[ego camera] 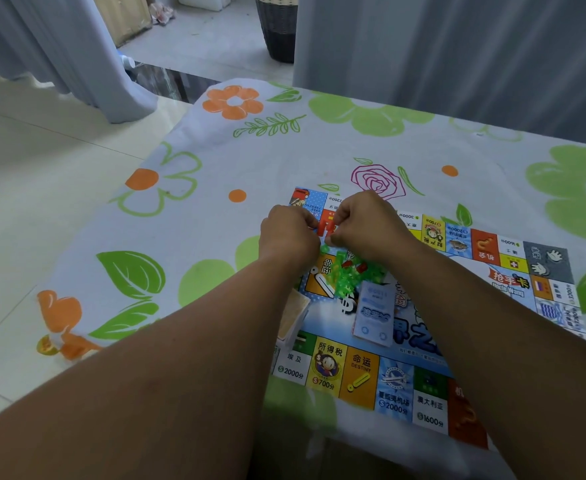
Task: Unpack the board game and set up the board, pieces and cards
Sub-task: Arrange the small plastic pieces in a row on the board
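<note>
- both hands knuckle to knuckle over the board's far-left corner: left hand [289,237] and right hand [367,225], fingers curled in, tips meeting
- can't tell if they're actually pinching anything, the spot between them is hidden
- pile of green and red pieces [348,275] sits just on my side of the fingertips, more under the right hand, so I'd guess that one reaches it first
- blue notes stack [374,311] just nearer, long axis pointing toward me
- orange card deck [293,315] on the left edge of the board [399,386]
- board lies flat on the flowery surface [250,157]
</note>
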Available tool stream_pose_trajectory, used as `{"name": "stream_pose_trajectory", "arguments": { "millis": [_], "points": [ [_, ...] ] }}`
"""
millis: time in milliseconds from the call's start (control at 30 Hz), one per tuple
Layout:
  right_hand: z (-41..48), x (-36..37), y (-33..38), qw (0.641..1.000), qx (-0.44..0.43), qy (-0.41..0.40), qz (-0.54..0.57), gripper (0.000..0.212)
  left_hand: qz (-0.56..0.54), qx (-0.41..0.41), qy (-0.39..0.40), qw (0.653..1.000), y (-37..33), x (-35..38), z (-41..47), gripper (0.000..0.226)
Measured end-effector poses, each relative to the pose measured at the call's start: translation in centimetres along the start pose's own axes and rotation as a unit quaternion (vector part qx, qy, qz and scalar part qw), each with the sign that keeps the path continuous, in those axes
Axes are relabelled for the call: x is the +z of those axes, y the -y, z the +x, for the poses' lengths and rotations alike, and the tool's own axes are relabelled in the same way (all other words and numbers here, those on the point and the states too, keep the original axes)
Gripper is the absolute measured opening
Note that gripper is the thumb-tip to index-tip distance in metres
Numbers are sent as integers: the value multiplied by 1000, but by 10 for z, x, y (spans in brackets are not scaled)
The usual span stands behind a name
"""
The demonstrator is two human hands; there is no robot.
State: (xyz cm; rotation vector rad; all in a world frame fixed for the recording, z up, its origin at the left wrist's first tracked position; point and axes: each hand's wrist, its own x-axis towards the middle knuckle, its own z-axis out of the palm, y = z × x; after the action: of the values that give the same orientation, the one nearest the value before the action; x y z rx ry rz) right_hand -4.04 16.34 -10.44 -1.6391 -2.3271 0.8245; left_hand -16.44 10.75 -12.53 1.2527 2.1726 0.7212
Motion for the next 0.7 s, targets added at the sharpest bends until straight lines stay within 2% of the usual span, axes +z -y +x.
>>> {"name": "stream_pose_trajectory", "arguments": {
  "millis": [700],
  "points": [
    [4,5,1,1000,2,-1,-3,23,-9,-8,0,1000,0,1,1,26]
  ]
}}
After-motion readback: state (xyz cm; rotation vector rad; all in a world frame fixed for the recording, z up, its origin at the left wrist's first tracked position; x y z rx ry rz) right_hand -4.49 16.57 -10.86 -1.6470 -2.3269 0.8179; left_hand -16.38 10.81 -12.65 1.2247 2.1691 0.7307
